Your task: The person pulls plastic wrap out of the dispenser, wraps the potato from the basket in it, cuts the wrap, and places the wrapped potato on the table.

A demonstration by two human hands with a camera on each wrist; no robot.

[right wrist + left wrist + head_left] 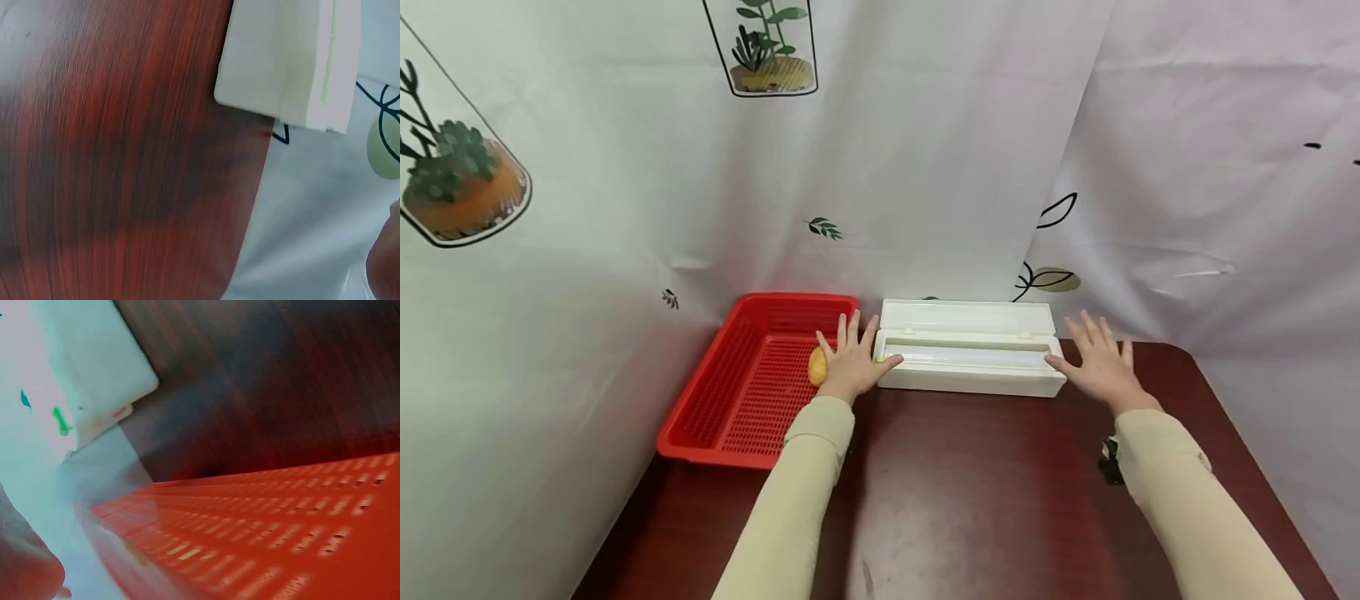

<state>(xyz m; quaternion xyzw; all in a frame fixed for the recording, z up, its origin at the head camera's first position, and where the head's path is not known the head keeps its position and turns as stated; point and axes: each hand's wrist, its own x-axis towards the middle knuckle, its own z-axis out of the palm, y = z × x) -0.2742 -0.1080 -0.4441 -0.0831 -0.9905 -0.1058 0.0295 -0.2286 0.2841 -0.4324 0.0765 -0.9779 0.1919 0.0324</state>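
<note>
A long white box with its lid raised stands at the back of the table; a pale roll, perhaps film, lies inside it. My left hand, fingers spread, is between this box and a red perforated basket. Part of a yellow rounded thing shows in the basket beside that hand. At the box's right end my right hand is spread too, its thumb near the corner. Neither hand holds anything. Only a bit of each hand enters its wrist view.
The dark reddish-brown table meets a printed white curtain at the back and sides. A small black object lies on the right, partly hidden by the right sleeve. The basket occupies the left side.
</note>
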